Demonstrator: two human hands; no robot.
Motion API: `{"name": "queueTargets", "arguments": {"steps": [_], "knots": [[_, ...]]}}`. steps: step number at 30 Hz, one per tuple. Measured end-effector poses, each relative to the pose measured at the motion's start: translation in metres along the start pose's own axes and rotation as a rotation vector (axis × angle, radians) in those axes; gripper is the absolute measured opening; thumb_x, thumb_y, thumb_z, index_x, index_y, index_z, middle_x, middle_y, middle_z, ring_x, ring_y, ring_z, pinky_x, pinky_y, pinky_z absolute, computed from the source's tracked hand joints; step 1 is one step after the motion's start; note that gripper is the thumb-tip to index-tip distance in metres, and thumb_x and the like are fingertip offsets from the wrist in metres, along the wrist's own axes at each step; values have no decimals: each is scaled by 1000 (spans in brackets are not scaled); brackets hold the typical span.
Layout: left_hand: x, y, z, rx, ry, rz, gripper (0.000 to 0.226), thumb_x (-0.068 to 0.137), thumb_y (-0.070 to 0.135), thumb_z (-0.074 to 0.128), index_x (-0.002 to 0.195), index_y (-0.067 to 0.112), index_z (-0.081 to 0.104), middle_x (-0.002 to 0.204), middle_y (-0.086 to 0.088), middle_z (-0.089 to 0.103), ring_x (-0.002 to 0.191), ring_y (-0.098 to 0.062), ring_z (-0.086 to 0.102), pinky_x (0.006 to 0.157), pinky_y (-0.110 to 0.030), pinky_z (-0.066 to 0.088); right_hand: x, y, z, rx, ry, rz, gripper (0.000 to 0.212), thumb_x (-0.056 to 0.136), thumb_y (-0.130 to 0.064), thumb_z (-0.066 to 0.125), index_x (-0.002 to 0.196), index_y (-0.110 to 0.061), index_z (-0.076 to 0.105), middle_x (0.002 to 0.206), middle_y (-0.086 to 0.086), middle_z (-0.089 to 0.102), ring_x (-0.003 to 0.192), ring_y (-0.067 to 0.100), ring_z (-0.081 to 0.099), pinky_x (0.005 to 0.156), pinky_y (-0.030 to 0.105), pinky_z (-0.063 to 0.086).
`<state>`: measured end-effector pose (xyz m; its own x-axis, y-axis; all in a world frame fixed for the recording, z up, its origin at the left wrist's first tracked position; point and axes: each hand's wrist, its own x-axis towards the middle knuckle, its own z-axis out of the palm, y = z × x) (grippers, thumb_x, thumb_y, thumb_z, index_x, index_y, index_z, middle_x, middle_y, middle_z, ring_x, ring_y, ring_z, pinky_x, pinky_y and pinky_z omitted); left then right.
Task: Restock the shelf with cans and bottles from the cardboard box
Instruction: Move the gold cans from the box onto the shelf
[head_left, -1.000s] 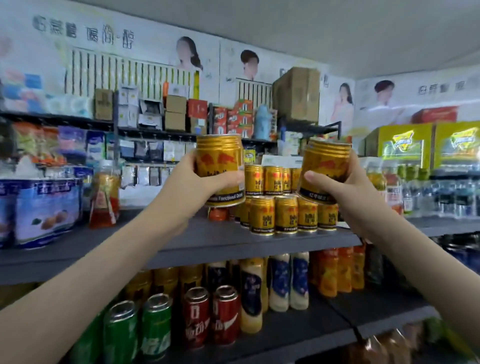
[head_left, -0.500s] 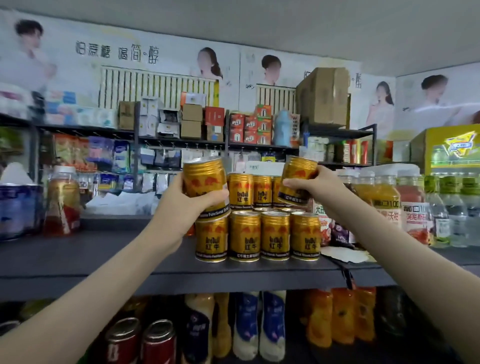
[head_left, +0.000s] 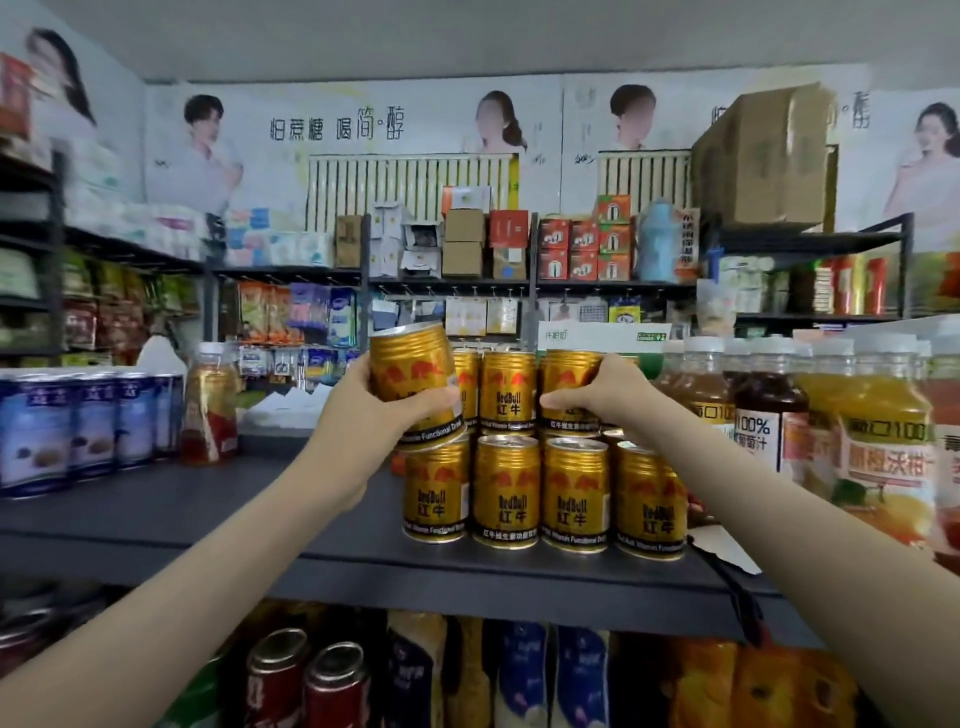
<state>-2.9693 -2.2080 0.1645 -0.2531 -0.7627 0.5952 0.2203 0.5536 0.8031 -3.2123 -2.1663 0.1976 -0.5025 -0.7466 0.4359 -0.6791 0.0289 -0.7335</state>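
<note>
1. A shop aisle: a dark grey shelf (head_left: 208, 519) spans the view, with red cans (head_left: 332, 686) on the tier below at 6 o'clock.
2. At centre stands a bottom row of gold cans (head_left: 506, 493), with an upper tier (head_left: 508, 389) stacked on it.
3. The left hand (head_left: 374, 415) wraps its fingers and thumb round a tilted gold can (head_left: 413, 382) at 9 o'clock of the upper tier, just above the leftmost bottom can.
4. The right hand (head_left: 608, 397) curls its fingers round a second gold can (head_left: 569, 374) at 3 o'clock of that tier; whether it rests there I cannot tell.
5. Juice bottles (head_left: 878, 441) stand at 3 o'clock and blue cans (head_left: 78, 426) at 9 o'clock.
6. Far off at 1 o'clock, a cardboard box (head_left: 763, 156) sits on a high rack.
</note>
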Motion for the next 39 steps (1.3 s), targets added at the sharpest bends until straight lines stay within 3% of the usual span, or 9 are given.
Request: {"name": "queueTargets", "arguments": {"steps": [8,12,14,17,19,23,27,33,39], "knots": [[3,-5,-3,27,-78,6,50,67,22,83,112,24,61,103,6,69,95,-8,66,72,-22,48,12,4,7,-166,-13,34,84,69,-41,82,130,-5,38,119,10,54,108,27,53,87,38,49],[3,-5,1,37,-148,29,48,67,23,83,109,25,61,101,8,70,90,-5,67,72,-21,50,-18,-13,7,-295,269,-248,83,81,-44,70,142,-5,30,137,14,41,126,27,41,102,40,39],[4,-5,8,44,-187,42,49,66,25,85,109,27,61,102,8,70,92,-6,67,79,-28,54,-44,-29,5,-112,262,-391,71,83,-49,65,138,-14,39,128,4,49,116,17,50,95,33,45],[4,-5,26,119,-210,103,62,59,37,87,113,31,59,105,11,69,99,-8,65,88,-35,54,-88,-51,5,99,-137,-382,69,70,-61,61,128,-26,48,112,-8,61,103,8,59,87,25,49],[3,-3,40,196,-206,171,69,60,35,87,120,28,55,108,11,66,101,-9,63,88,-32,54,-97,-53,5,102,-217,-358,72,63,-58,67,127,-28,48,111,-12,62,102,5,61,87,23,50],[3,4,65,306,-277,251,76,66,33,84,131,23,44,111,14,59,99,-2,57,71,-11,45,-91,-41,-13,232,-185,-292,58,66,-44,78,118,-25,59,104,-6,71,96,10,68,87,29,54],[8,10,73,365,-324,267,101,73,50,76,151,30,14,146,7,39,131,-12,39,101,-29,37,-82,-19,-36,306,-81,-206,34,77,-32,75,107,-20,64,96,-3,73,87,11,70,71,21,56],[19,-24,40,839,-224,465,56,89,54,51,138,27,44,147,4,36,137,-17,19,111,-39,22,-52,23,-57,249,94,-51,39,77,-35,75,109,-17,61,104,1,70,99,18,65,80,32,53],[9,-70,13,929,-288,520,78,77,71,23,132,23,52,135,6,48,131,-12,33,109,-34,27,-28,31,-47,223,64,2,36,79,-32,75,108,-13,65,100,5,72,93,21,68,74,34,54]]}}
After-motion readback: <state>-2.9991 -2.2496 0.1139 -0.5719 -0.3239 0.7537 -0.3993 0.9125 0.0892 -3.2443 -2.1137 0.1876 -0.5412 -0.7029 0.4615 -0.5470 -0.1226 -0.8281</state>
